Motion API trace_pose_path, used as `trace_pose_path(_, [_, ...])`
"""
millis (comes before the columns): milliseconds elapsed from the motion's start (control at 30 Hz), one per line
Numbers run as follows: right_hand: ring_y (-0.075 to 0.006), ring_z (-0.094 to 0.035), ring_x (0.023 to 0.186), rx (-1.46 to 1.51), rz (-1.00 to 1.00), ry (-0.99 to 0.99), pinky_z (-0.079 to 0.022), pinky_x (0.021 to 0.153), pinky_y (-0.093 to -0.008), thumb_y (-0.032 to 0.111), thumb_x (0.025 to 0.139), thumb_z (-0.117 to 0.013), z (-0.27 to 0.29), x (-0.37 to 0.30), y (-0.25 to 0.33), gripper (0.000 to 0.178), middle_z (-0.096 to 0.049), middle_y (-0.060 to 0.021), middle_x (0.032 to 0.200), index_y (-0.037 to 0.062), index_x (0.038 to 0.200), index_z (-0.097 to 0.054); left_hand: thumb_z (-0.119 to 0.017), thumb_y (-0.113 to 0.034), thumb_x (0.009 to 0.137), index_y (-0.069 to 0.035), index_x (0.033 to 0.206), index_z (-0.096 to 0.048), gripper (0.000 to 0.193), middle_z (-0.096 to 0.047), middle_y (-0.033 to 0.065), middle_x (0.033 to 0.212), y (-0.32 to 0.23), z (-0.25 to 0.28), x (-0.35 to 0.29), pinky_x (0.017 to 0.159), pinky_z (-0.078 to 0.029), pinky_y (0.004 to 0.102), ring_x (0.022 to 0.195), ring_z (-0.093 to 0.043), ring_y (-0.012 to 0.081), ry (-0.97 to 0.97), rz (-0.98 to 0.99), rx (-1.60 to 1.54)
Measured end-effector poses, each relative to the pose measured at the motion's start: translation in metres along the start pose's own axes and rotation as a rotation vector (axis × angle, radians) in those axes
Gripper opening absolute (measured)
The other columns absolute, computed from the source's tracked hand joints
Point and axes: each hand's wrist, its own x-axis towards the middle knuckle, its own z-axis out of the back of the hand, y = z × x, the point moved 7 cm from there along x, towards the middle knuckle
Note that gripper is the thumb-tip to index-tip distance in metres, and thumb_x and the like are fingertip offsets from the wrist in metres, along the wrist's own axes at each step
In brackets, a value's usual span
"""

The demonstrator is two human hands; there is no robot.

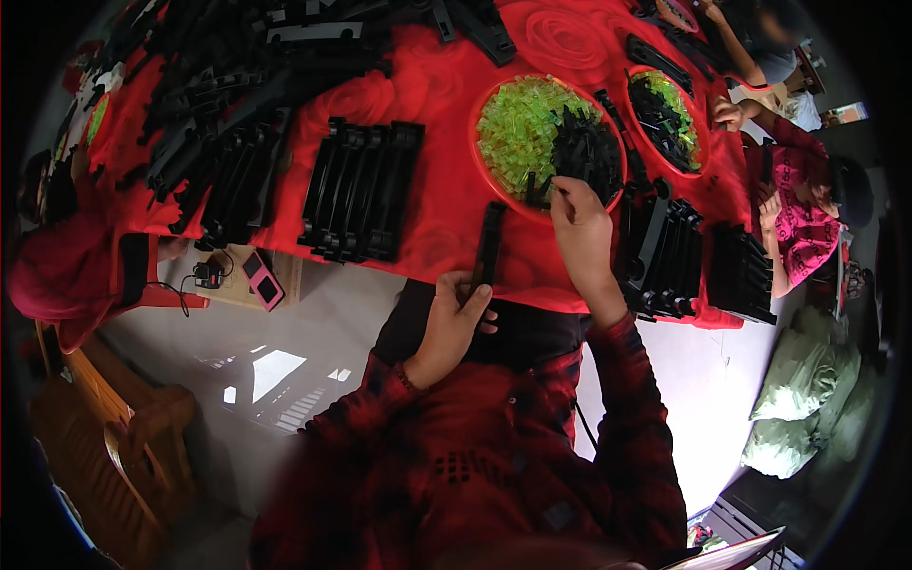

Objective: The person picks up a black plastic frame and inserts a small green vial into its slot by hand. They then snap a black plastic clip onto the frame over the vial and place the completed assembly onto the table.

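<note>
Upright between the fingers and thumb of my left hand (453, 318) is a long, narrow black plastic part (489, 237). Its upper end rises over the edge of the red-covered table. My right hand (582, 233) is pinched closed at the near rim of a round orange-red basket (478, 157). Whether a small piece sits in that pinch, I cannot make out. Inside the basket, translucent yellow-green plastic pieces (522, 123) fill the left side, and small black pieces (586, 152) lie on the right, just beyond my fingertips.
Rows of long black parts (361, 190) stand left of the basket, with more black parts (665, 256) at right. A large heap (275, 76) covers the far left. A second basket (703, 157) stands farther right. People sit at both sides, one in a pink patterned top (807, 204).
</note>
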Motion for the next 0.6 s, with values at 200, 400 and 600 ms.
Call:
trace_pose_path(200, [-0.0318, -0.061, 0.081, -0.323, 0.263, 0.056, -0.050, 0.074, -0.0427, 0.012, 0.085, -0.070, -0.024, 0.006, 0.013, 0.019, -0.055, -0.0116, 0.095, 0.0051, 0.102, -0.065, -0.058, -0.014, 0.100, 0.003, 0.130, -0.030, 0.045, -0.053, 0.0134, 0.105, 0.000, 0.001, -0.003, 0.063, -0.061, 0.0335, 0.079, -0.065, 0.0189, -0.042, -0.031, -0.001])
trace_pose_path(400, [-0.0308, -0.063, 0.082, -0.524, 0.282, 0.053, -0.050, 0.073, -0.0415, 0.017, 0.084, -0.072, -0.036, 0.004, 0.022, 0.022, -0.053, -0.0115, 0.094, 0.0048, 0.100, -0.063, -0.058, -0.012, 0.099, 0.002, 0.132, -0.024, 0.050, -0.052, 0.0148, 0.106, 0.000, 0.004, -0.002, 0.065, -0.062, 0.0343, 0.081, -0.065, 0.0198, -0.054, -0.051, 0.011])
trace_pose_path(600, [-0.0320, -0.064, 0.082, -0.526, 0.193, 0.086, -0.051, 0.074, -0.0425, 0.018, 0.085, -0.072, -0.042, 0.007, 0.015, 0.022, -0.053, -0.0137, 0.095, 0.0039, 0.095, -0.059, -0.067, -0.004, 0.092, 0.002, 0.131, -0.024, 0.058, -0.049, 0.0141, 0.112, -0.005, -0.001, -0.005, 0.072, -0.062, 0.0337, 0.089, -0.063, 0.0187, -0.040, -0.041, 0.036])
